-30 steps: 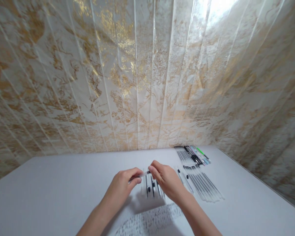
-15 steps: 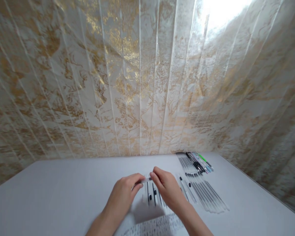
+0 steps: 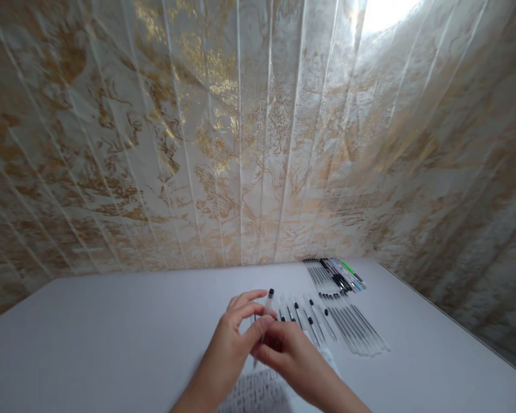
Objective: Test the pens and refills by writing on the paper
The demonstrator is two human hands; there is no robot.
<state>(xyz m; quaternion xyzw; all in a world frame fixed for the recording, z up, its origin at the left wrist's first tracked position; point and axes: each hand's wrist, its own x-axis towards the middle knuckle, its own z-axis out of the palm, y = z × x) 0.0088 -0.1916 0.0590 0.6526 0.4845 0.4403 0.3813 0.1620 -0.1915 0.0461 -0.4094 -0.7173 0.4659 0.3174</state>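
Observation:
A pen with a clear barrel and a black end stands tilted between my hands, black end up. My left hand pinches its barrel between thumb and fingers. Lower down, my right hand has its fingers closed around the same pen, and they hide much of its lower part. Behind and right of my hands lie several pen parts, clear barrels and dark refills with black pieces. A sheet with dark handwriting lies under my wrists, partly covered by them.
On the white table, a row of clear pens with dark refills lies to the right. Farther back are more pens, black and coloured ones, with a green pen. A gold-patterned curtain hangs behind the table.
The pen has turned from nearly level to steeply upright, black end up. My right hand has moved down below my left, whose fingers have risen. The view has shifted slightly.

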